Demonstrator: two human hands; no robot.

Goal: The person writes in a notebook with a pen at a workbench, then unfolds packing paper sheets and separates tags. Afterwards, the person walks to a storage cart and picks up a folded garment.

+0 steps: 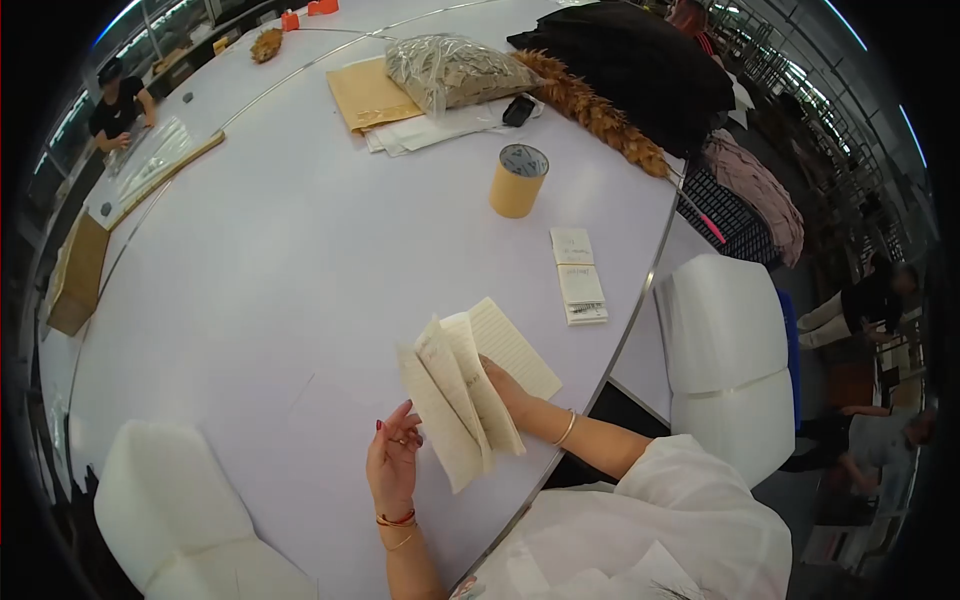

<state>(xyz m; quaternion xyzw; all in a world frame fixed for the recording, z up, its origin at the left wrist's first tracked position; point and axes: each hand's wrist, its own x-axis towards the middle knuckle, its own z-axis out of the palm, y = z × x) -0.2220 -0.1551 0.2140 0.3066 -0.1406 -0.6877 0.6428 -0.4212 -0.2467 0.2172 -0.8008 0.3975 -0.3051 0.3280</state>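
Note:
An open notebook (450, 400) with cream, lined pages lies near the table's front edge, several of its leaves standing up and fanned. Handwriting shows faintly on some of them. My right hand (507, 391) reaches in between the raised leaves and the lined page on the right; its fingers are hidden behind the paper. Beside the left edge of the leaves, my left hand (394, 458) is open with fingers apart and partly bent. Whether its fingertips touch the paper I cannot tell. Beyond the notebook lies a banded bundle of white paper slips (578, 275) with writing.
A tape roll (518, 182) stands on the white table (300, 250). Farther back are a clear bag (455, 75), brown envelope (370, 95), dried plume (600, 110) and black bag (640, 60). White foam rolls (725, 365) flank me. A co-worker (120, 105) works at far left.

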